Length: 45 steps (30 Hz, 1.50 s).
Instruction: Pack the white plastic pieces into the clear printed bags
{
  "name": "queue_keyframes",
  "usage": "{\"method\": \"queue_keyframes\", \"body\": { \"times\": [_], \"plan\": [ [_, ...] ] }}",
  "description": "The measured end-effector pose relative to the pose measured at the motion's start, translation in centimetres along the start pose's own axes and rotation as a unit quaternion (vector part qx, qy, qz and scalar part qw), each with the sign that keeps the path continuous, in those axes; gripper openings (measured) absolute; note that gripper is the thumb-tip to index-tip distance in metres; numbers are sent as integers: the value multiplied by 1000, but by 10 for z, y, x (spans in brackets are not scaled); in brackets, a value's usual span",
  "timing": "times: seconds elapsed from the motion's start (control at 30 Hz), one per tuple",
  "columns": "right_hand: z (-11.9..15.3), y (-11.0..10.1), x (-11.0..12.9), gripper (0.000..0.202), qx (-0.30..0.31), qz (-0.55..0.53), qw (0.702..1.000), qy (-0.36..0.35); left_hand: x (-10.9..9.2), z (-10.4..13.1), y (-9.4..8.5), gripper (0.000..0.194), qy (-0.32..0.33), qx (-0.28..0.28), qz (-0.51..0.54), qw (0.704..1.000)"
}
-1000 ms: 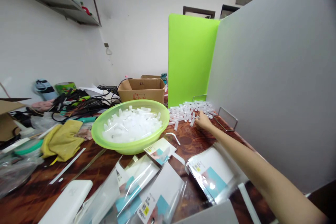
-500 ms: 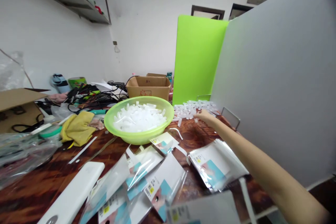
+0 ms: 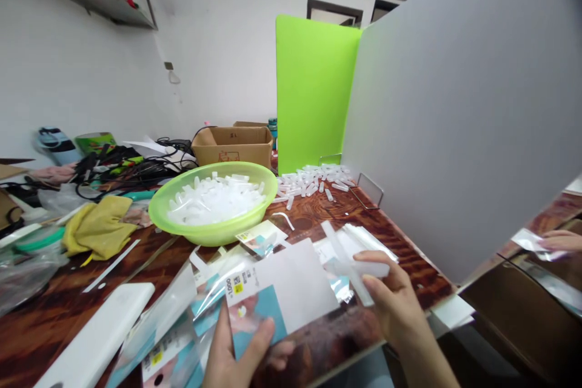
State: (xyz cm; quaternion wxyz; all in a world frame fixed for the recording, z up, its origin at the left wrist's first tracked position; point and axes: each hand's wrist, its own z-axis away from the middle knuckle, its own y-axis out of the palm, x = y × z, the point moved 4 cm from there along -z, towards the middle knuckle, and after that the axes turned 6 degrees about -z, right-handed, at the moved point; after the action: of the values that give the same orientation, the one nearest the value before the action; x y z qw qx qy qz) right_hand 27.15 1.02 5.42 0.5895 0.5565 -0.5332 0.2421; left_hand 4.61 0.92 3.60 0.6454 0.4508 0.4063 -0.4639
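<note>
My left hand (image 3: 243, 345) grips the lower left part of a white and blue printed card (image 3: 295, 285), thumb on its front. To the right of the card, my right hand (image 3: 393, 294) pinches a small translucent white piece (image 3: 370, 268) between thumb and fingers. A longer translucent strip (image 3: 348, 264) crosses that piece, its lower end by my fingertips. Several packaged cards (image 3: 173, 345) lie overlapping at the left, and more sleeves (image 3: 370, 239) lie behind my right hand. A green bowl (image 3: 218, 233) holds many translucent white pieces (image 3: 216, 197).
Loose white pieces (image 3: 309, 180) lie before a green panel (image 3: 313, 97). A grey partition (image 3: 436, 109) stands at the right; beyond it a person's hand (image 3: 562, 241) touches clear packaging. A yellow cloth (image 3: 97, 227), a long white object (image 3: 100, 336) and a cardboard box (image 3: 234, 145) are on the table.
My right hand has come back from the loose pieces with a white piece. My left hand has come into view with the card, now raised. The view has shifted right.
</note>
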Motion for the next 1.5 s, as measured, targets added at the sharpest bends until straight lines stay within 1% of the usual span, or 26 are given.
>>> {"method": "queue_keyframes", "body": {
  "times": [0.07,0.13,0.17,0.23,0.3,0.37,0.43,0.47,0.53,0.57,0.63,0.7,0.77,0.87,0.93,0.97,1.0,1.03,1.07,1.17,1.2,1.23,1.27,1.37,1.43,1.5],
  "plan": [
    [7,6,-19,32,12,-45,999,8,-2,-1,-6,84,7,7,-33,999],
    [17,12,-32,31,23,-34,999,4,-1,-1,-12,70,3,21,-45,999],
    [24,14,-37,32,18,-12,1000,0,-1,-1,-15,64,-11,20,-27,999],
    [36,17,-45,35,5,37,999,12,0,-1,-19,59,-46,7,48,998],
    [46,20,-52,38,6,69,997,34,0,0,-18,59,-72,1,151,986],
    [51,25,-58,38,18,84,995,43,-2,1,-11,69,-66,23,233,970],
    [53,32,-59,34,27,98,995,8,-1,3,-3,82,-47,62,258,963],
    [53,36,-57,32,43,105,993,-23,0,4,2,81,-42,82,252,963],
    [54,47,-48,31,104,132,981,-99,3,7,9,67,-42,110,215,970],
    [55,51,-43,34,141,157,968,-135,5,8,11,62,-52,111,200,972],
    [58,56,-34,42,203,215,940,-170,6,10,13,65,-76,100,180,976],
    [60,53,-29,43,219,244,930,-168,5,11,15,71,-98,99,181,974],
    [60,45,-29,36,202,231,938,-160,5,11,19,74,-107,123,209,964],
    [56,38,-39,20,121,222,956,-149,11,12,26,74,-85,154,226,958],
    [50,41,-47,13,47,216,965,-142,19,10,28,76,-61,153,204,965],
    [47,45,-50,14,15,204,969,-139,22,10,29,77,-54,152,192,968],
    [44,50,-52,15,1,188,973,-136,25,9,29,79,-50,150,184,970],
    [42,56,-54,16,-1,169,977,-133,25,8,29,79,-44,148,184,971],
    [40,62,-55,15,13,151,980,-126,23,7,28,80,-40,145,188,971],
    [39,79,-59,15,122,111,982,-92,13,6,25,82,-36,132,212,968],
    [40,80,-60,15,141,104,981,-83,10,6,25,84,-41,131,222,965],
    [41,80,-60,15,138,102,982,-78,8,6,26,86,-50,133,231,962],
    [43,77,-60,14,115,107,985,-78,8,6,27,86,-60,135,242,959],
    [45,63,-56,15,22,112,991,-72,12,5,31,77,-83,108,276,951],
    [40,53,-53,21,-26,85,996,-24,17,4,32,69,-78,97,271,954],
    [26,47,-49,29,-54,69,995,38,22,3,34,67,-70,126,222,964]
  ]
}}
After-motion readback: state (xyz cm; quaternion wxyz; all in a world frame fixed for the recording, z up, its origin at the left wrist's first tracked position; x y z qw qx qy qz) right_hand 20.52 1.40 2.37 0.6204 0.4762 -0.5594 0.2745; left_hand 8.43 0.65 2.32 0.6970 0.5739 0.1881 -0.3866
